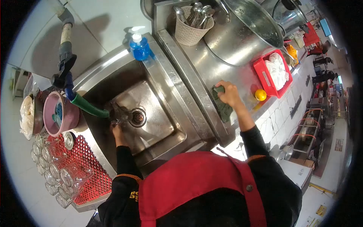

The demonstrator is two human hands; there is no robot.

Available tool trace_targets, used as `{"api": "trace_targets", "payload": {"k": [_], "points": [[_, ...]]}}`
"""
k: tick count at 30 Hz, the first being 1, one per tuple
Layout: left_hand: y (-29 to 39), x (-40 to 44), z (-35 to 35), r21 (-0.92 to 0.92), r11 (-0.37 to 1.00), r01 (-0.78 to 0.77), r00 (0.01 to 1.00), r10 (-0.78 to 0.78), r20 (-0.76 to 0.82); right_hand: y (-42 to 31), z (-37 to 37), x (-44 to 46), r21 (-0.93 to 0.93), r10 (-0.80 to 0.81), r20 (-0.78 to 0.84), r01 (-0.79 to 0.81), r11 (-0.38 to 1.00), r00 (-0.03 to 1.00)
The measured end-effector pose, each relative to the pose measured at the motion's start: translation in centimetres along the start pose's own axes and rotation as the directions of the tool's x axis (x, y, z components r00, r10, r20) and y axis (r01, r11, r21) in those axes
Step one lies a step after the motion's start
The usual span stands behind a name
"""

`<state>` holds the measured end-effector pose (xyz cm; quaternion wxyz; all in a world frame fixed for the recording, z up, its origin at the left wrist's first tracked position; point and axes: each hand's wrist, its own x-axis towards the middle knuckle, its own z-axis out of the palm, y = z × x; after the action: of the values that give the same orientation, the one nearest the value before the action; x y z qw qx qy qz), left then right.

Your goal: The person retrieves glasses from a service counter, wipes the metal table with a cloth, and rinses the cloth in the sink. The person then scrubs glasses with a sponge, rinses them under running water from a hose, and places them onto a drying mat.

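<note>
My left hand [116, 128] is down in the steel sink [155, 126], closed on what looks like a clear glass mug [121, 112], partly blurred by water. Just above it ends a green hose [89, 106] fixed to the wall tap. The sink drain [137, 117] lies right of the mug. On the steel counter to the right of the sink, my right hand [228, 94] grips a dark green cloth [223, 108], which lies bunched along the counter's raised edge.
Glass mugs [62, 170] stand on a red mat [90, 160] at left, near a pink bucket [53, 113]. A blue soap bottle [140, 47] sits behind the sink. A spoon holder [189, 32], large pot [242, 34], red basket [264, 73] and yellow lemon-like fruit [260, 95] occupy the counter.
</note>
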<state>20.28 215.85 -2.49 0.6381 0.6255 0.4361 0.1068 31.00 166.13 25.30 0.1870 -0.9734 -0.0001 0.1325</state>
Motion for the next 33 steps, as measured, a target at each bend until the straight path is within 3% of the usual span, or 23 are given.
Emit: {"api": "trace_targets", "payload": {"k": [1,2,3,4,5,7,9,11,13,17,18,19,20,21,22,23,26,27,28,29,31,32,33], "points": [[1.3,-1.5,0.5,0.020,0.999,0.040,0.997,-0.039,-0.066,0.0,-0.8,0.4,0.210,0.041,0.111,-0.064,0.976,0.993],[1.2,-1.3,0.5,0.017,0.999,0.035,0.997,-0.034,-0.068,0.5,-0.9,0.9,0.212,0.037,0.108,-0.059,0.975,0.994],[0.9,-1.1,0.6,0.066,0.997,0.032,0.997,-0.027,-0.065,0.9,-0.6,1.5,0.545,-0.038,0.183,-0.069,0.835,0.982],[0.6,-0.9,0.6,0.114,0.993,0.029,0.997,-0.021,-0.068,1.1,-0.3,1.8,0.803,-0.140,0.231,-0.107,0.587,0.963],[-0.4,-0.3,0.5,0.161,0.987,0.027,0.997,-0.015,-0.075,-0.2,-0.5,1.5,0.804,-0.157,0.234,-0.101,0.586,0.959],[-3.2,1.8,-0.3,0.256,0.966,0.029,0.995,-0.003,-0.100,-4.8,-1.7,0.1,0.922,-0.192,0.317,-0.254,0.291,0.929],[-12.5,9.9,-2.4,0.111,0.992,-0.067,0.997,0.064,0.032,-8.1,-1.4,-0.5,0.912,-0.225,0.367,-0.301,0.280,0.903],[1.7,-2.2,0.0,0.449,0.893,-0.014,0.999,0.036,-0.040,-10.6,0.1,-0.5,0.917,-0.343,0.366,-0.271,0.294,0.865],[-0.5,-0.3,-0.7,0.539,0.839,-0.071,0.996,0.086,-0.002,-13.3,1.5,-0.7,0.917,-0.387,0.342,-0.215,0.335,0.856],[1.4,-1.5,-0.5,0.574,0.814,0.090,0.992,-0.021,-0.126,-16.7,6.2,-1.0,0.948,-0.552,0.305,-0.192,0.253,0.776],[-1.2,0.4,-0.7,0.524,0.852,-0.006,0.991,0.074,-0.110,-16.6,8.9,-0.6,0.907,-0.541,0.358,-0.146,0.394,0.761],[-3.1,1.6,-0.9,0.473,0.875,-0.103,0.981,0.169,-0.099,-16.7,10.9,-0.5,0.846,-0.520,0.409,-0.097,0.524,0.750],[-3.6,1.8,-1.0,0.470,0.877,-0.098,0.980,0.166,-0.107,-17.5,11.1,-1.4,0.704,-0.619,0.425,0.189,0.685,0.661],[-3.9,2.2,-1.0,0.403,0.911,-0.094,0.980,0.155,-0.123,-18.3,11.1,-2.0,0.494,-0.688,0.471,0.480,0.724,0.552],[-4.3,2.6,-1.1,0.334,0.938,-0.090,0.980,0.143,-0.138,-18.4,11.9,-1.8,0.370,-0.659,0.611,0.578,0.727,0.438],[-4.3,2.6,-1.1,0.333,0.939,-0.085,0.979,0.140,-0.146,-20.4,10.6,-2.2,0.095,-0.398,0.813,0.578,0.811,0.425],[-5.0,3.1,-0.8,0.178,0.981,0.077,0.988,-0.050,-0.149,-24.4,6.4,-3.3,0.185,-0.671,0.290,0.648,0.739,0.682],[-6.2,3.9,-0.9,0.075,0.997,0.035,0.991,-0.025,-0.131,-26.5,4.1,-3.4,0.229,-0.790,-0.087,0.784,0.577,0.607],[-6.9,4.3,-0.9,-0.030,0.999,-0.010,0.993,0.006,-0.115,-28.6,1.7,-3.4,0.178,-0.742,-0.453,0.865,0.469,0.495],[-6.9,3.8,-0.6,-0.033,0.999,-0.007,0.993,0.003,-0.117,-30.5,-1.2,-4.2,0.204,-0.660,-0.582,0.871,0.447,0.475],[-5.4,2.0,0.9,0.320,0.946,-0.049,0.976,0.113,-0.185,-33.6,-4.9,-3.0,-0.306,-0.658,-0.749,0.920,0.246,-0.074],[-4.0,1.2,1.5,0.317,0.947,-0.050,0.977,0.112,-0.182,-34.3,-5.4,-2.7,-0.309,-0.660,-0.747,0.919,0.246,-0.075],[-2.2,0.2,2.0,0.165,0.985,0.048,0.981,-0.015,-0.193,-34.9,-5.8,-2.4,-0.366,-0.726,-0.687,0.883,0.296,-0.041]]}}
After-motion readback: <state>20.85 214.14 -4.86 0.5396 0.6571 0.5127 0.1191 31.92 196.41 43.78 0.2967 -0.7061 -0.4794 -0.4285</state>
